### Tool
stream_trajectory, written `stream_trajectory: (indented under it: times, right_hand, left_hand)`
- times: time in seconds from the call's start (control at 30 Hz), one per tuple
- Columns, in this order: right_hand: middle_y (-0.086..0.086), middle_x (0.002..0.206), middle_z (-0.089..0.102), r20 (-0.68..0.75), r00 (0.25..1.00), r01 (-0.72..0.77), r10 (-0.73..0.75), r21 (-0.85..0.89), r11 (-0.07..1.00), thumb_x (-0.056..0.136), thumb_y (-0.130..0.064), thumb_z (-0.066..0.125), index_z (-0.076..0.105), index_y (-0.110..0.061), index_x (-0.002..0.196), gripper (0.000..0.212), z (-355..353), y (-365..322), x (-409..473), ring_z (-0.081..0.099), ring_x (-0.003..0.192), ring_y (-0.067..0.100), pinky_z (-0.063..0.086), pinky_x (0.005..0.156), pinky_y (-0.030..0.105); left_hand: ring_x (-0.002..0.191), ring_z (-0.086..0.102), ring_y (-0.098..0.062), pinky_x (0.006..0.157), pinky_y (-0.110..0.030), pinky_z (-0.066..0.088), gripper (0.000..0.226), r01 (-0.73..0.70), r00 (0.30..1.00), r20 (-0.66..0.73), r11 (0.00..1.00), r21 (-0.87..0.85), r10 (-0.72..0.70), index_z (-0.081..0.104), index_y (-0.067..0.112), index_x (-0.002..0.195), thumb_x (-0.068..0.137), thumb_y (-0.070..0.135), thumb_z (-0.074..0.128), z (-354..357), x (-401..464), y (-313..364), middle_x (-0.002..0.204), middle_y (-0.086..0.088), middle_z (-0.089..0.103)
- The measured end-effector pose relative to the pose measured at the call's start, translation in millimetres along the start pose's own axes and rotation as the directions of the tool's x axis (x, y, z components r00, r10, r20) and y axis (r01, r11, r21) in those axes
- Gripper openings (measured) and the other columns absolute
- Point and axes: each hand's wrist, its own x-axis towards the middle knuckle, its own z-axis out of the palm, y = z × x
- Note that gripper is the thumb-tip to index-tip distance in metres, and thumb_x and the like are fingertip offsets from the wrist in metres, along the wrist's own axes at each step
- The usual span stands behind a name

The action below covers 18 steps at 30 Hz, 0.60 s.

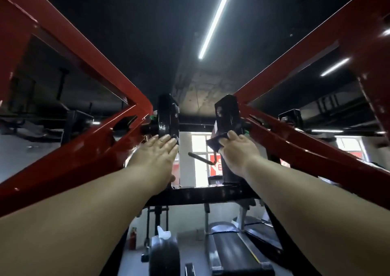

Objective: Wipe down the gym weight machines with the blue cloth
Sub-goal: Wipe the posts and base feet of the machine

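I look up at a weight machine with two red frame arms that slant in toward black pivot brackets. My left hand reaches up with straight fingers, its fingertips touching the lower edge of the left black pivot disc. My right hand grips a dark cloth, which looks near black in this dim light, and presses it against the bottom of the right black bracket.
A black crossbar runs under both wrists. A black hooked handle hangs between the hands. Below stand a treadmill and a black roller pad. The right red arm and a ceiling light strip are overhead.
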Motion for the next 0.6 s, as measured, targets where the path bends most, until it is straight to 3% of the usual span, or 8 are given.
stream_trajectory:
  times: [0.07, 0.17, 0.27, 0.37, 0.47, 0.6]
  right_hand:
    - [-0.003, 0.132, 0.049, 0.048, 0.997, 0.058, -0.059, 0.019, 0.998, 0.094, -0.014, 0.057, 0.063, -0.028, 0.126, 0.036, -4, 10, 8, 0.038, 0.122, 0.02, 0.039, 0.103, 0.033]
    - [-0.006, 0.113, 0.053, -0.021, 0.999, 0.033, -0.031, 0.072, 0.997, 0.091, -0.016, 0.062, 0.071, -0.028, 0.112, 0.026, -8, 26, 25, 0.044, 0.115, 0.017, 0.04, 0.101, 0.029]
    - [-0.008, 0.111, 0.06, -0.235, 0.971, 0.04, -0.048, -0.039, 0.998, 0.095, -0.019, 0.059, 0.067, -0.023, 0.115, 0.022, -11, 15, 29, 0.042, 0.117, 0.016, 0.041, 0.099, 0.028]
    - [-0.007, 0.12, 0.058, -0.438, 0.894, -0.114, 0.092, -0.025, 0.993, 0.096, -0.016, 0.058, 0.06, -0.022, 0.125, 0.03, -17, 26, 40, 0.042, 0.118, 0.019, 0.042, 0.1, 0.031]
    - [-0.005, 0.124, 0.052, -0.337, 0.926, -0.189, 0.168, -0.033, 0.981, 0.093, -0.016, 0.058, 0.06, -0.022, 0.125, 0.033, -14, 38, 54, 0.039, 0.119, 0.02, 0.039, 0.1, 0.033]
    - [-0.006, 0.126, 0.052, -0.242, 0.968, -0.077, 0.068, -0.027, 0.997, 0.091, -0.021, 0.06, 0.062, -0.024, 0.124, 0.033, -13, 40, 59, 0.035, 0.119, 0.019, 0.037, 0.104, 0.034]
  left_hand:
    - [0.149, -0.013, -0.022, 0.121, -0.041, -0.007, 0.078, 0.03, 0.997, 0.071, 0.998, 0.049, -0.034, -0.01, 0.012, 0.154, 0.101, 0.048, 0.035, 8, 9, 4, 0.162, -0.005, -0.017]
    - [0.15, 0.001, -0.027, 0.122, -0.043, -0.001, 0.074, 0.068, 0.992, 0.1, 0.992, 0.106, -0.078, -0.014, 0.01, 0.153, 0.103, 0.032, 0.036, 21, 13, 6, 0.16, -0.008, -0.023]
    - [0.147, 0.013, -0.035, 0.121, -0.046, 0.006, 0.062, 0.078, 0.994, 0.06, 0.987, 0.139, -0.087, -0.006, -0.001, 0.152, 0.105, 0.026, 0.025, 23, 18, 24, 0.16, -0.019, -0.013]
    - [0.145, 0.012, -0.044, 0.12, -0.05, 0.01, 0.058, 0.114, 0.993, 0.021, 0.98, 0.166, -0.119, 0.006, -0.011, 0.148, 0.105, 0.021, 0.027, 27, 33, 40, 0.157, -0.032, 0.004]
    - [0.143, 0.015, -0.046, 0.12, -0.051, 0.012, 0.06, 0.151, 0.989, -0.039, 0.969, 0.195, -0.146, 0.006, -0.013, 0.147, 0.103, 0.019, 0.032, 33, 39, 41, 0.155, -0.033, 0.01]
    - [0.148, -0.012, -0.038, 0.119, -0.048, -0.006, 0.061, 0.109, 0.994, -0.015, 0.966, 0.233, -0.109, -0.011, -0.004, 0.149, 0.103, 0.024, 0.018, 32, 41, 35, 0.158, -0.025, -0.015]
